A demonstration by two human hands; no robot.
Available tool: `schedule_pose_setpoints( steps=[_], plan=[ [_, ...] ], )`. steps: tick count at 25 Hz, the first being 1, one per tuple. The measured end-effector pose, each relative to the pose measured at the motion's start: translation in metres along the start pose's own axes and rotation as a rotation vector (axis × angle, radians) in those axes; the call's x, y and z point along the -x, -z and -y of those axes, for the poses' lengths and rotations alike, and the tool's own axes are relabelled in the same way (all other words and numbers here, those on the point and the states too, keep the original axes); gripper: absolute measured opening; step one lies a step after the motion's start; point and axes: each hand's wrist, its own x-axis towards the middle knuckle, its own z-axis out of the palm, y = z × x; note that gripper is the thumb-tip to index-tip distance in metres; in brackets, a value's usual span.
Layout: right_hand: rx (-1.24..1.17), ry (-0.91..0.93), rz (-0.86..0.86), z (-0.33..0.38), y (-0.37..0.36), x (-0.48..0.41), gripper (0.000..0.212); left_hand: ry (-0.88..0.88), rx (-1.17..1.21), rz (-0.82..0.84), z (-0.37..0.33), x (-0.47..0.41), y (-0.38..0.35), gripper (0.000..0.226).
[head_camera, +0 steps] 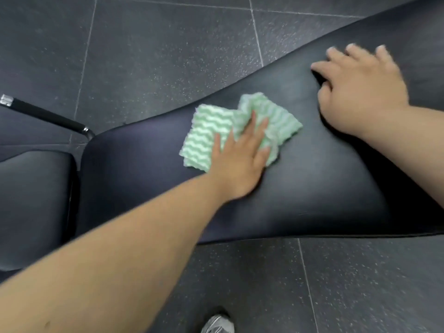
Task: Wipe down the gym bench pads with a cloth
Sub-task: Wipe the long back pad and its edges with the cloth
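A long black bench pad [312,183] runs from lower left to upper right across the view. A green and white wavy-striped cloth [206,131] lies crumpled on its middle. My left hand [240,162] presses flat on the cloth with its fingers spread and straight. My right hand [360,87] rests on the pad further right, near the far edge, with fingers spread on the surface and nothing in it. A second, shorter black pad [33,203] sits at the left, split from the long one by a narrow gap.
A black-gripped metal handle [45,115] sticks out at the far left behind the pads. Dark speckled floor tiles [149,56] surround the bench. A grey shoe [217,324] shows at the bottom edge, close to the bench's near side.
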Motion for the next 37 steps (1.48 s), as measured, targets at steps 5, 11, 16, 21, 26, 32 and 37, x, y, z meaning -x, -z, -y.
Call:
schedule_pose_setpoints(
  steps=[5,11,16,21,26,32,37],
  plan=[
    [0.006,-0.121,0.002,-0.039,0.001,0.013,0.053,0.539,0.052,-0.171,0.063,-0.004,0.011,0.046],
    [-0.008,-0.136,-0.008,-0.039,-0.001,0.010,0.050,0.223,0.070,-0.078,-0.026,0.031,-0.012,0.047],
    [-0.200,-0.154,-0.069,-0.035,0.004,0.009,0.043,-0.190,0.038,-0.018,-0.110,-0.050,-0.001,0.054],
    [-0.205,-0.183,-0.059,-0.030,0.005,0.016,0.036,-0.014,0.072,-0.159,-0.033,-0.034,-0.004,0.049],
    [-0.287,-0.073,0.023,0.066,-0.006,0.031,0.039,0.138,0.102,-0.108,0.039,0.017,-0.007,0.051],
    [-0.203,0.153,0.169,0.197,-0.034,0.025,0.047,0.216,0.148,-0.110,0.128,0.070,-0.009,0.053],
    [-0.198,0.272,0.235,0.294,-0.051,0.034,0.050,0.376,0.259,-0.099,0.226,0.133,-0.008,0.053]
  ],
)
